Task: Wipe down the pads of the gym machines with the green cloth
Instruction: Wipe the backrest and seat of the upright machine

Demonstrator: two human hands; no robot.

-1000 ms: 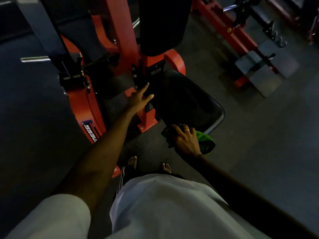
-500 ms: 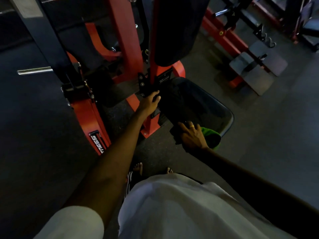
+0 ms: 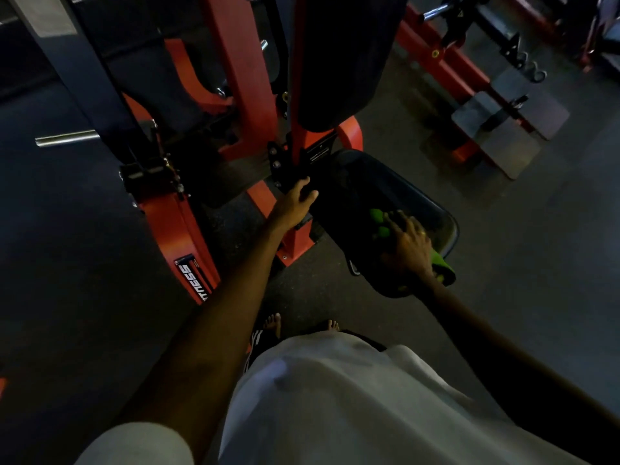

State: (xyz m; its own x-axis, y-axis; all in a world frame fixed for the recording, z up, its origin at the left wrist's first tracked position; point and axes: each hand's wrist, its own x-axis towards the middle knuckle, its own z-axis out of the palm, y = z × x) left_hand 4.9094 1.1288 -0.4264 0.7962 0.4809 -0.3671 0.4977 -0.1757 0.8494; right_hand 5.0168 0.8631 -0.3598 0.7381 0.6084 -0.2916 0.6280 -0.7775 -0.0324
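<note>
The black seat pad of a red gym machine lies in front of me, with the upright black back pad above it. My right hand presses the green cloth flat on the near part of the seat, fingers spread; cloth shows past my fingertips and beside my wrist. My left hand grips the black bracket at the seat's left edge, fingers curled over it.
The red machine frame and a red leg with a fitness label stand to the left, with a chrome bar. Grey footplates of another red machine sit at the right. My bare feet stand on dark floor.
My right hand slid the green cloth from the seat's front corner further onto the pad. My left hand went from open and reaching to gripping the bracket.
</note>
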